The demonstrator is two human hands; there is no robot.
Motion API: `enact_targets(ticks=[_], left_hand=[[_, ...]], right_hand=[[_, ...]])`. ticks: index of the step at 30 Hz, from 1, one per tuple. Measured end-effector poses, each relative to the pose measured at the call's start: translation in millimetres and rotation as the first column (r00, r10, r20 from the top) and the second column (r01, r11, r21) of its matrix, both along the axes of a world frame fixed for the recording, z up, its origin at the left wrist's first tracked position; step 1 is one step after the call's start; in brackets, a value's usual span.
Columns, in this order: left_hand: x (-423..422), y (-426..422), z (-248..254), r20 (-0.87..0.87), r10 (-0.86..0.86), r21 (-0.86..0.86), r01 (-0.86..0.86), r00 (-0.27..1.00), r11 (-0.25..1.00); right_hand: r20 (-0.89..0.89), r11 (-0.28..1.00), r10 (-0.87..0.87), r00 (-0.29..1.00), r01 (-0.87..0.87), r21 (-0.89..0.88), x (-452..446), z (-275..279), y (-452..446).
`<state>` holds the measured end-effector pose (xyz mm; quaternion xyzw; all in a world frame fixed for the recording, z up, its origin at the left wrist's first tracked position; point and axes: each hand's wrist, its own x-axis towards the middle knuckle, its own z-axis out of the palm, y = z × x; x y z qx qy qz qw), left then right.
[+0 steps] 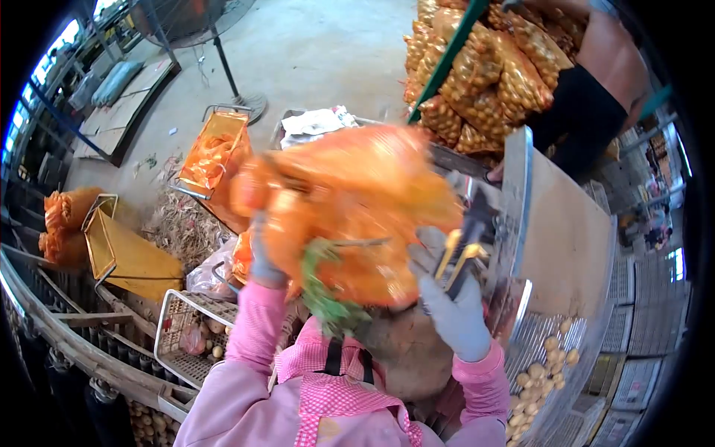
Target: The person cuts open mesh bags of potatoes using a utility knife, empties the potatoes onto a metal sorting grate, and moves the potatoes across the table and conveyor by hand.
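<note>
A large orange plastic bag (pixel 357 201), blurred by motion, is spread out before my chest. My left hand (pixel 267 249), in a grey glove, grips its left side, with the fingers partly hidden by the plastic. At the bag's lower right is my right hand (pixel 450 298), also gloved, with a dark tool with yellow parts (pixel 456 257) in its grasp. Green leafy stems (pixel 324 294) hang at the front of the bag.
Potatoes (pixel 540 380) lie on a metal chute at right. A white crate (pixel 182 339) holds some potatoes at left. Beyond stand yellow bag frames (pixel 130 249) and stacked net sacks (pixel 484 74), with another person (pixel 614 67) beside them.
</note>
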<state>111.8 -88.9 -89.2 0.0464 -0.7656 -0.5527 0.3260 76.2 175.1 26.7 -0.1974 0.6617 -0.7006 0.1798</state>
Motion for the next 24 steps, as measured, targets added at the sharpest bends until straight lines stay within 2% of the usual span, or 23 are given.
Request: enact_targets(ticks=[1,2,3,4,5,6,7,8,9,10,11,12,13,14,15,16,17,18,20,21,22,24], left_hand=[[-1.1,-37.7,-10.4,-0.108,0.162,-0.159,-0.178,0.981,0.971],[10.7,-61.6,14.5,-0.229,0.343,-0.644,-0.406,0.911,0.648],[25.1,-93.9,-16.5,-0.091,0.308,-0.275,-0.321,0.947,0.906],[41.5,-112.8,-48.1,0.011,0.214,0.169,-0.213,0.977,0.962],[53.6,-108.1,-36.1,-0.087,0.119,0.689,-0.026,0.989,0.724],[58.4,-104.0,-21.4,-0.231,0.098,0.951,0.203,0.968,0.234],[53.0,-105.5,-21.1,0.02,0.275,0.796,-0.182,0.961,0.577],[57.1,-101.1,-21.6,0.148,0.269,0.578,-0.304,0.952,0.757],[72.9,-115.8,-61.5,0.654,0.211,0.151,-0.399,0.726,0.905],[66.6,-104.6,-91.7,0.43,0.323,-0.081,-0.321,0.843,0.944],[62.6,-91.6,-79.3,0.566,0.194,-0.044,-0.205,0.802,0.978],[71.7,-92.8,-125.7,0.741,0.213,-0.273,-0.003,0.637,0.962],[65.7,-85.7,-124.9,0.801,0.108,-0.291,0.224,0.589,0.93],[70.5,-79.3,-159.2,0.887,0.176,-0.345,0.358,0.428,0.868],[56.3,-74.3,-145.9,0.975,0.14,-0.214,0.573,0.171,0.792],[44.8,-68.9,-153.2,0.978,0.13,-0.2,0.567,0.162,0.799],[35.3,-62.2,-169.3,0.984,0.159,-0.173,0.627,0.079,0.76],[30.3,-56.7,-191.4,0.982,0.189,-0.136,0.683,-0.004,0.718],[52.3,-31.3,-319.7,0.916,0.297,-0.366,0.262,0.27,0.893],[61.7,-19.6,-379.4,0.834,0.36,-0.41,0.032,0.418,0.912],[53.9,-17.7,-378.1,0.901,0.295,-0.334,0.073,0.319,0.94],[38.5,-21.6,-368.5,0.997,0.067,-0.051,0.29,-0.044,0.956]], right_hand=[[0.056,0.994,0.032,0.998,-0.026,-0.105,-16.0,-5.7,-2.7],[0.047,0.991,0.028,0.999,-0.021,-0.134,-30.3,-15.1,-5.2],[0.051,0.998,0.002,0.999,0.001,-0.061,-41.6,-22.1,-8.2],[0.059,1.0,-0.025,0.998,0.024,0.014,-49.0,-31.0,-12.7],[0.07,1.0,-0.003,0.998,0.001,0.021,-53.7,-46.1,-19.3],[0.121,0.999,-0.003,0.993,-0.001,0.039,-57.6,-64.6,-26.1],[0.168,0.998,-0.008,0.986,-0.002,0.057,-60.4,-82.3,-32.5],[0.222,0.988,0.015,0.975,-0.048,0.147,-61.2,-97.3,-38.1],[0.229,0.979,0.054,0.972,-0.096,0.179,-61.2,-110.8,-47.9],[0.238,0.967,0.092,0.967,-0.144,0.211,-60.0,-123.8,-58.6],[0.256,0.956,0.112,0.96,-0.174,0.235,-56.8,-136.5,-67.7],[0.274,0.944,0.131,0.953,-0.204,0.26,-54.4,-148.5,-75.3],[0.275,0.897,0.181,0.944,-0.273,0.348,-54.9,-159.7,-81.5],[0.259,0.894,0.204,0.944,-0.288,0.344,-53.8,-171.1,-90.0],[0.265,0.872,0.223,0.938,-0.313,0.375,-53.8,-176.4,-98.2],[0.269,0.849,0.241,0.932,-0.337,0.407,-54.8,-182.0,-105.5],[0.249,0.835,0.256,0.934,-0.343,0.43,-53.5,-195.9,-110.4],[0.165,0.882,0.281,0.945,-0.322,0.343,-53.9,-194.3,-124.1],[-0.072,0.745,0.509,0.858,-0.397,0.537,-64.1,-197.4,-142.0],[-0.209,0.693,0.599,0.773,-0.369,0.62,-69.5,-202.2,-155.2],[-0.284,0.663,0.66,0.696,-0.362,0.655,-75.4,-206.0,-170.4],[-0.345,0.547,0.796,0.498,-0.344,0.763,-87.8,-210.3,-201.6]])
